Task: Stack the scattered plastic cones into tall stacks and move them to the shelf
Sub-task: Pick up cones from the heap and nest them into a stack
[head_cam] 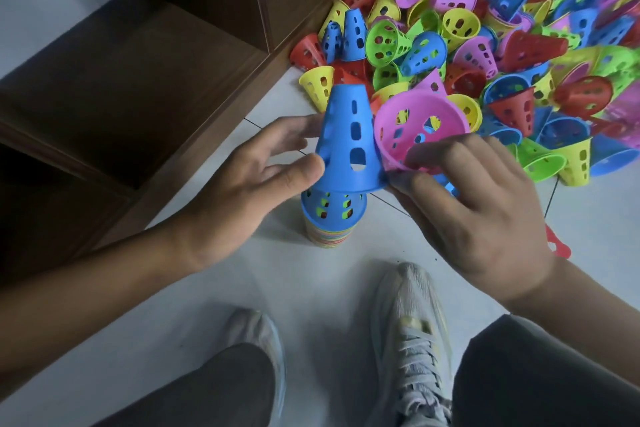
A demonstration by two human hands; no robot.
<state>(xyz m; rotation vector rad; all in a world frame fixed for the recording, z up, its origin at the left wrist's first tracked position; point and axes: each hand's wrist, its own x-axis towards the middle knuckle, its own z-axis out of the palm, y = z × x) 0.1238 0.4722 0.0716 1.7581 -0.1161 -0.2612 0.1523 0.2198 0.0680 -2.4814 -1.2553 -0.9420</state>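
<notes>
A tall multicoloured stack of cones (332,218) stands on the white floor in front of my feet, topped by a blue cone. Just above it hovers a loose blue cone (349,142), upright and slightly tilted. My left hand (256,180) holds it between thumb and fingers at its left side. My right hand (471,204) grips a pink cone (419,128) by its rim, the cone's open mouth facing me, touching the blue cone's right side. A large heap of scattered cones (502,28) in red, yellow, green, blue and pink fills the upper right.
A dark brown wooden shelf (145,73) with open compartments stands at the left, its edge bordering the heap. My two grey shoes (412,333) and dark trouser legs fill the bottom. A red plastic piece (557,243) lies on the floor at the right.
</notes>
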